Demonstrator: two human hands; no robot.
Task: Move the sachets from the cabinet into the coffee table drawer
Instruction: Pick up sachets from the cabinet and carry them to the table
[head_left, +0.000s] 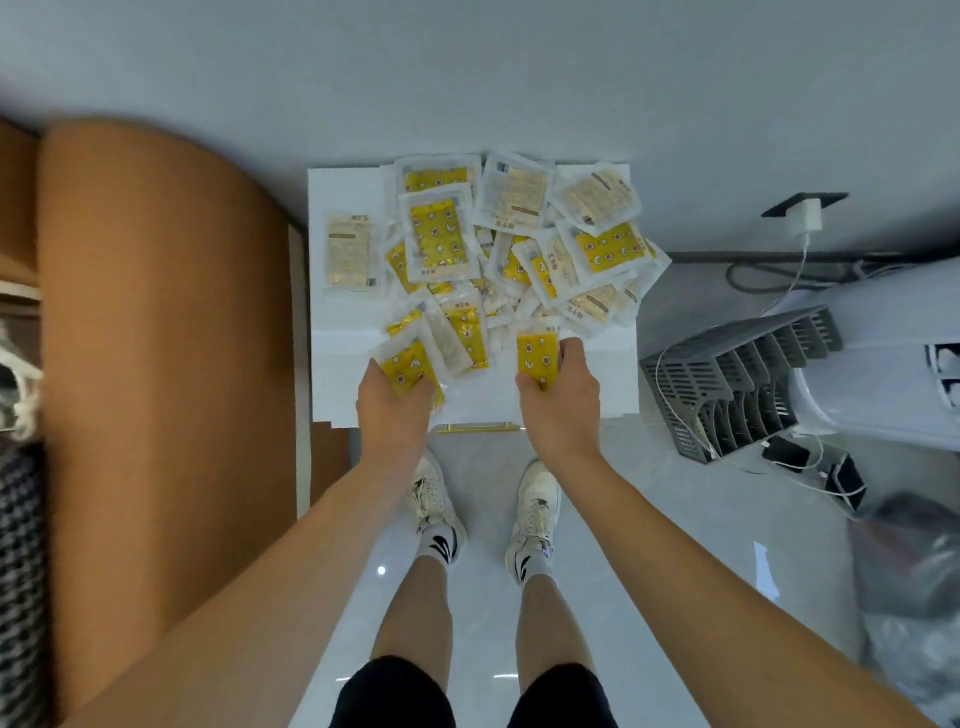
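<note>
**Both hands lifting sachets from the white cabinet top**

At the far left stands a tall tan rounded panel (156, 364), hard against the low white cabinet (343, 182). On the cabinet top lies a loose heap of flat clear-plastic sachets with yellow printed faces (514, 249), overlapping at every angle; one lies apart near the left edge.

The left hand (392, 405) has its fingers curled round one yellow sachet (408, 366) at the heap's near edge. The right hand (563, 395), well apart from it, pinches another yellow sachet (537, 353) by its lower end.

These packets look light, thin and limp, with slick film that would slide off a stack, so a grip across the flat faces or the sealed border seems safest. Several probably bunch in one grasp.

To the right sits a grey slotted rack (727, 384) on the floor. No coffee table drawer is visible.
</note>
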